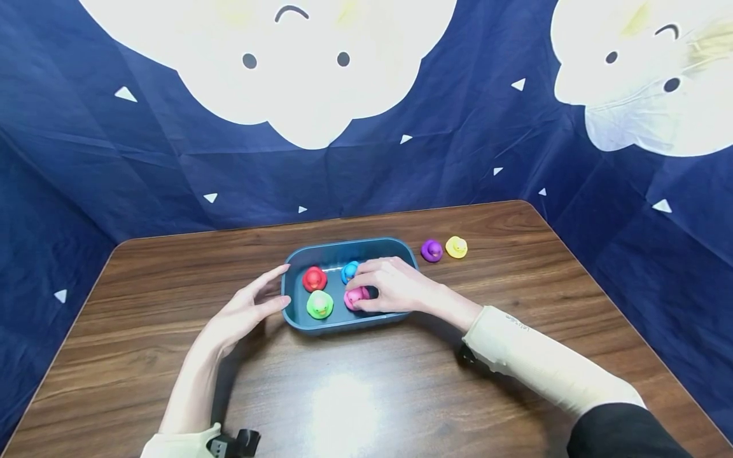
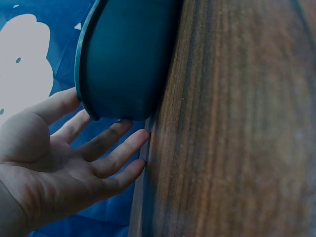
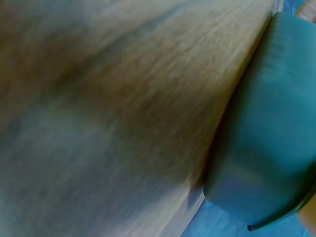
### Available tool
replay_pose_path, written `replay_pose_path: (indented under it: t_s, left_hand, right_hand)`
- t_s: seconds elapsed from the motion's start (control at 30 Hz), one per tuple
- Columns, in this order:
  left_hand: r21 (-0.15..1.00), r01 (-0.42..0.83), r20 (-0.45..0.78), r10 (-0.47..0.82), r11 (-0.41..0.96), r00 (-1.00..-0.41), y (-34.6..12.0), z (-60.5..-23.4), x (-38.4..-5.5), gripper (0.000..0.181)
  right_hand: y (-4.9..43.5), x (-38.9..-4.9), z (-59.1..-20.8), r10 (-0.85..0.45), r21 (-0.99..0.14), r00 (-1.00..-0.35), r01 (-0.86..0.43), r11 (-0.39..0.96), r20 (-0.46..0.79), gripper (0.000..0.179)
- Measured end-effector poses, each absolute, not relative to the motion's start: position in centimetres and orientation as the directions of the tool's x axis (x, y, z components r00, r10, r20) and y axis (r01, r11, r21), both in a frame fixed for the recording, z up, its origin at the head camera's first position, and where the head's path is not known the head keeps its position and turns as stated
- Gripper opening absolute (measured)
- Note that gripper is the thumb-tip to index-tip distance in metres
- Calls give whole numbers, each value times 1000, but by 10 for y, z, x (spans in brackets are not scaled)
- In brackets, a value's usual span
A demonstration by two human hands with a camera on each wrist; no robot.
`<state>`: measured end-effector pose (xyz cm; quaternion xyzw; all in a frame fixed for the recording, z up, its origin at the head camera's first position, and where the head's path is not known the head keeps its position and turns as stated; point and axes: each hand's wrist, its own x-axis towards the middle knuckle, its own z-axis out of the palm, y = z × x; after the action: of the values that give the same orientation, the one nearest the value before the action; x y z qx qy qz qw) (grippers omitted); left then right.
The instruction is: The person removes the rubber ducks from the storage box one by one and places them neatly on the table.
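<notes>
A teal plastic bin (image 1: 329, 327) stands on the wooden table, with several rubber ducks inside. On its left side are a red duck (image 1: 314, 278) and a green duck (image 1: 319, 305). My right hand (image 1: 392, 283) reaches over the bin's right part and pinches a pink duck (image 1: 356, 296) between thumb and fingers. Just behind it, a blue duck (image 1: 349, 272) is partly covered by those fingers. My left hand (image 1: 243, 315) is at the bin's left end, thumb and fingers spread; in the left wrist view its fingertips are right at the bin's end wall (image 2: 123, 64).
Behind and right of the bin, a purple duck (image 1: 432, 250) and a yellow duck (image 1: 456, 247) sit on the wooden table (image 1: 172, 286). Blue cloth (image 1: 258, 178) with white cloud shapes hangs around the table's far and side edges.
</notes>
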<state>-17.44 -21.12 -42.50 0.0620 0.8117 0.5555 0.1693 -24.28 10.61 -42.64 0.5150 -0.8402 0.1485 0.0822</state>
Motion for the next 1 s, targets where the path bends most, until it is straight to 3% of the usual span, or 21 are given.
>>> replay_pose_path:
  t_s: [1.0]
  left_hand:
    - [924, -87, -202, 285, 372, -937, -212, -426, -173, 71]
  right_hand:
    - [119, -246, -407, -801, -228, -496, -868, 442, 336, 25]
